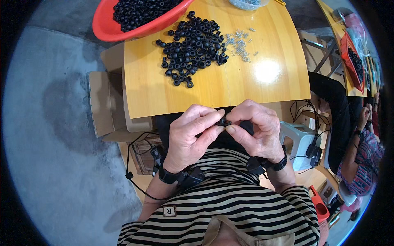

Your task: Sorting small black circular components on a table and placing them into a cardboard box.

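Just beyond the table's near edge, above my lap, my left hand (192, 134) and my right hand (258, 130) meet. Thumb and fingers of both are closed in a pinch on one small black plastic part (223, 121), mostly covered by the fingertips. On the table lies a loose pile of small black plastic parts (191, 49), rounded with holes through them. To its right are scattered tiny silvery springs (241, 46). Whether a spring is between my fingers cannot be seen.
A red basin (100, 25) full of black parts overlaps the wooden table's (246, 88) far left corner. A clear tub (248, 4) stands at the far edge. Cardboard boxes (100, 104) stand left, a pale stool (298, 141) right. Another person's arm (352, 158) shows at far right.
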`<action>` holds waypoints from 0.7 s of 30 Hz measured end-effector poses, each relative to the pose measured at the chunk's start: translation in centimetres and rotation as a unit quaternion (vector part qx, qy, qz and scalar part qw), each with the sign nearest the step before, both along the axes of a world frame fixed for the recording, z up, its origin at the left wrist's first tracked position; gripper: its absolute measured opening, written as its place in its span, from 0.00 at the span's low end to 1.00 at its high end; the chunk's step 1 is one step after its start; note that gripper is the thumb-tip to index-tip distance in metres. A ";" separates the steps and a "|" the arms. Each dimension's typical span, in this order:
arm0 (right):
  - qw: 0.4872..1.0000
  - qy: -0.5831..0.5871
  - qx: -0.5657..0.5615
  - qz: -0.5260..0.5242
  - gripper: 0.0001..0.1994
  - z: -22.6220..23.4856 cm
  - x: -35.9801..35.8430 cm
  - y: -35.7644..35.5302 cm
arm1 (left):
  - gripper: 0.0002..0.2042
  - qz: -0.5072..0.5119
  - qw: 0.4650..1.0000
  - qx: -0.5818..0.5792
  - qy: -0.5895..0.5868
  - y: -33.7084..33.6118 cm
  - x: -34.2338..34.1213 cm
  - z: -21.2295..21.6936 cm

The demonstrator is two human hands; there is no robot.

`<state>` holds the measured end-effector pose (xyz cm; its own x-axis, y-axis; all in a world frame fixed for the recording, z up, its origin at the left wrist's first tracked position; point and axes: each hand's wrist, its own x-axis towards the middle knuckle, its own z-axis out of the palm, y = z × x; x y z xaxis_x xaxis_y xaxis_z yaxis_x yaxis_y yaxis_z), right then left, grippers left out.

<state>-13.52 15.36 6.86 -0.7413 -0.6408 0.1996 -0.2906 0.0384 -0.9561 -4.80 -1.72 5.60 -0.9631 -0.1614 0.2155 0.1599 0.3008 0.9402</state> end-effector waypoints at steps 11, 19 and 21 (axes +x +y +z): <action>0.993 -0.109 -0.029 0.030 0.04 -0.8 -0.1 0.0 | 0.12 -0.035 0.992 0.122 0.007 -0.6 0.4 -1.0; 0.943 -0.316 -0.102 0.031 0.05 -0.9 0.4 0.2 | 0.10 -0.007 0.981 0.189 -0.039 -0.2 0.5 -1.2; 0.941 -0.322 -0.103 0.029 0.06 -0.9 0.4 0.1 | 0.11 -0.007 0.978 0.203 -0.049 -0.1 0.5 -1.1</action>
